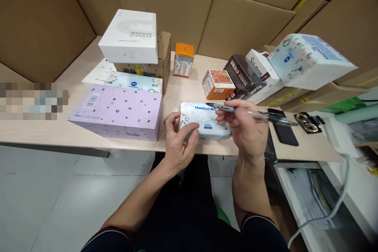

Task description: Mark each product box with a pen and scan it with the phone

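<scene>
right fingers (243,106) tight around a grey pen (221,106), left fingers (171,121) apart against a tissue pack (203,120)

- Two hands (181,139) (249,128), in the middle
- One pen (225,108)
- Two orange boxes (183,63) (217,84), above the middle
- Three floral packs (217,122) (144,82) (307,63): middle, left, upper right
- One purple box (118,106), at the left
- One POWER BANK box (130,39), upper left

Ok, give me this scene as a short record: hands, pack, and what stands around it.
left hand: at the pack's left end, fingers curled; grip unclear
right hand: holds a pen, tip over the pack; contact unclear
pack: lying flat, printed Manhua
left of pack: purple box
behind pack: two orange boxes
</scene>
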Motion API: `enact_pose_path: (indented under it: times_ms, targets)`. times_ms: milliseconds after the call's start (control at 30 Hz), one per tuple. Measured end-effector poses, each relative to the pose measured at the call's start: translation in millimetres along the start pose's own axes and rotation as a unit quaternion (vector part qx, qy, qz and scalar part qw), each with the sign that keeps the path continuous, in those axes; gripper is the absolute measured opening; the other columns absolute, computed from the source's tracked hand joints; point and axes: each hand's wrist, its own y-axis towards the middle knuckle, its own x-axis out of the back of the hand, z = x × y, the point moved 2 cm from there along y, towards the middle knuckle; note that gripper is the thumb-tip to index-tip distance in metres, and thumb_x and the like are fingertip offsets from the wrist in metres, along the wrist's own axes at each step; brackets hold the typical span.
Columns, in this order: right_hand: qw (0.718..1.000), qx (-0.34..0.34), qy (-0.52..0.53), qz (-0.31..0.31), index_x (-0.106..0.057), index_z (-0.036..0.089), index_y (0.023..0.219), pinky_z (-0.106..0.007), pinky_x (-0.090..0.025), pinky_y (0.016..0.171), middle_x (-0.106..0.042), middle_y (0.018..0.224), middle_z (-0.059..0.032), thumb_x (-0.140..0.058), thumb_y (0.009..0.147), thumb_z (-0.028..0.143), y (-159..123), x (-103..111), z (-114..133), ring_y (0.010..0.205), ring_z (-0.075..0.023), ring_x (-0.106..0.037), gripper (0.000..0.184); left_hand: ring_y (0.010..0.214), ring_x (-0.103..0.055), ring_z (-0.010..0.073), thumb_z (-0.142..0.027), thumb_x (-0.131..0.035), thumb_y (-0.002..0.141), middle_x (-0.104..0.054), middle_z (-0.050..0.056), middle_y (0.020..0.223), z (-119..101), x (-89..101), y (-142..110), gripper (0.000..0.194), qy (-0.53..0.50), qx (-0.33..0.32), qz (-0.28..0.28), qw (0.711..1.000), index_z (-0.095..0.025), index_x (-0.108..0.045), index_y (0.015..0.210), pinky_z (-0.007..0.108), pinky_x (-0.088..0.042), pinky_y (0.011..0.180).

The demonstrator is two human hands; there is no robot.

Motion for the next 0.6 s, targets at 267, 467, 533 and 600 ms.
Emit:
enact_pose_path:
  times_ms: [267, 467, 533, 600]
  targets:
    - [0.998, -0.007, -0.060, 0.014, -0.060, 0.022, 0.083, -0.020, -0.047, 0.047, -0.062, 0.060, 0.0057, -0.062, 0.093, 0.045, -4, -7, -11, 0.050, -0.0089, -0.058, 0.025, 0.126, -0.047, 0.0245, -0.021, -0.060, 0.094, -0.040, 0.008, 0.126, -2, -0.6, 1, 0.014, 0.003, 0.000, 0.004, 1.000, -0.023, -0.070, 0.103, 0.044, -0.050, 0.107]
    - [0.991, 0.035, -0.130, 0.021, -0.062, 0.023, 0.080, -0.025, -0.049, 0.051, -0.060, 0.060, 0.0047, -0.059, 0.095, 0.046, -8, -9, -8, 0.055, -0.0116, -0.061, 0.028, 0.125, -0.049, 0.0244, -0.022, -0.058, 0.095, -0.040, 0.008, 0.125, -2, -0.9, 1, 0.014, 0.011, 0.006, 0.008, 1.000, -0.024, -0.069, 0.103, 0.044, -0.051, 0.104]
    - [0.990, 0.038, -0.135, 0.023, -0.062, 0.023, 0.081, -0.025, -0.048, 0.051, -0.061, 0.061, 0.0047, -0.058, 0.095, 0.046, -9, -9, -10, 0.055, -0.0115, -0.061, 0.027, 0.126, -0.048, 0.0246, -0.023, -0.058, 0.095, -0.041, 0.008, 0.125, -2, -0.9, 1, 0.014, 0.013, 0.007, 0.009, 1.000, -0.024, -0.069, 0.103, 0.044, -0.051, 0.104]
    - [0.989, 0.040, -0.143, 0.027, -0.062, 0.023, 0.081, -0.025, -0.048, 0.051, -0.062, 0.064, 0.0045, -0.058, 0.096, 0.045, -9, -9, -11, 0.056, -0.0112, -0.060, 0.026, 0.126, -0.048, 0.0252, -0.023, -0.059, 0.094, -0.041, 0.008, 0.125, -1, -0.8, 1, 0.014, 0.012, 0.009, 0.010, 1.000, -0.024, -0.069, 0.103, 0.044, -0.051, 0.103]
